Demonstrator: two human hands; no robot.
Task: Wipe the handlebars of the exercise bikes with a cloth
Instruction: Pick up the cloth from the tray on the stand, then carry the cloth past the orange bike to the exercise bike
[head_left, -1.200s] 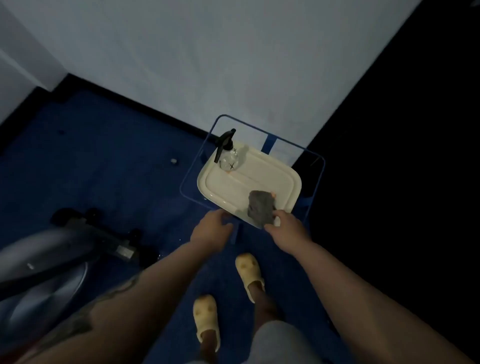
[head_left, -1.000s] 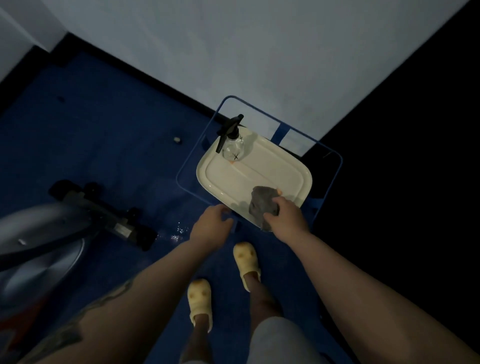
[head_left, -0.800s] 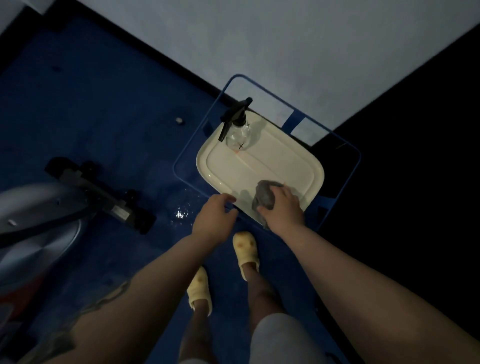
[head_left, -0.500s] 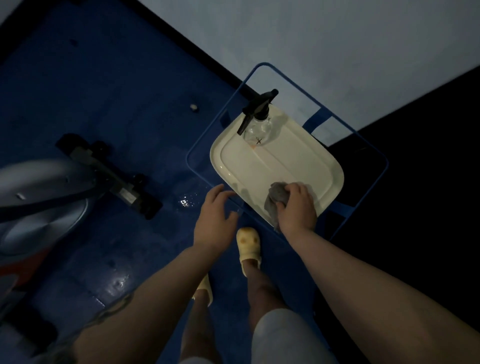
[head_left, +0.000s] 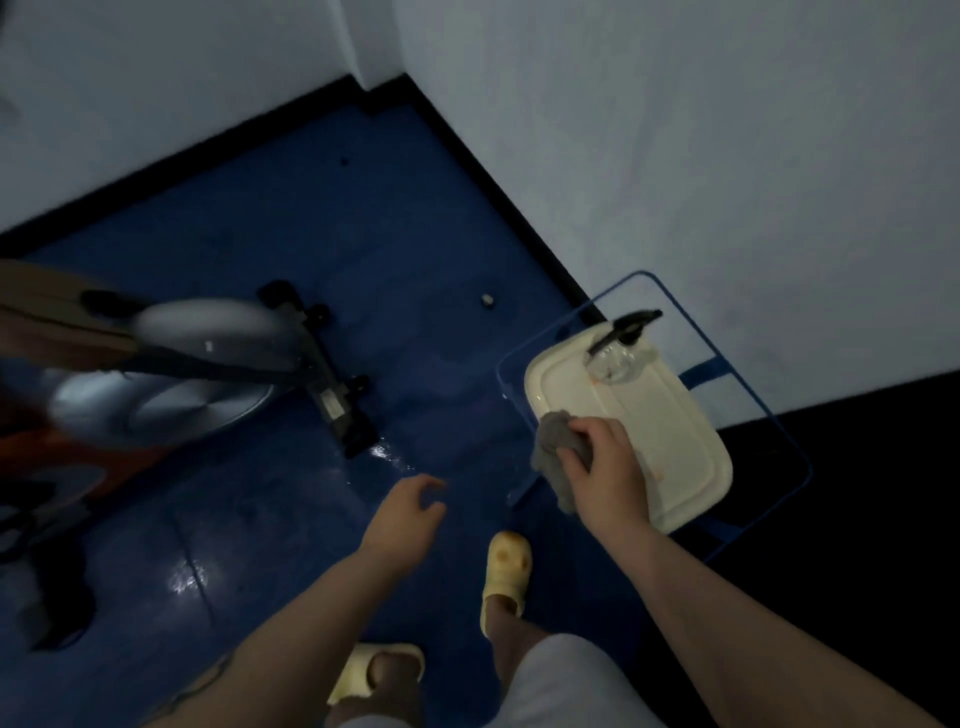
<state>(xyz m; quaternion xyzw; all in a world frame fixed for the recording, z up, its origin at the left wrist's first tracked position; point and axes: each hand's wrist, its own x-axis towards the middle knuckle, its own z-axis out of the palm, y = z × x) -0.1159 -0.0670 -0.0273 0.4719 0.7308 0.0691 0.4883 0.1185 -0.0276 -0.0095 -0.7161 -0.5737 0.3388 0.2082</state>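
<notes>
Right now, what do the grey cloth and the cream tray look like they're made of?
Grey cloth: soft fabric, matte; it bunches and droops from the right hand. Cream tray: probably plastic, smooth, slightly glossy, with a moulded raised rim; dim light leaves that uncertain.

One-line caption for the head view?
Right hand grips cloth over tray; left hand empty; bike nearby.

Bare forearms, pale shorts (head_left: 550, 686), cream perforated slippers (head_left: 506, 569).
</notes>
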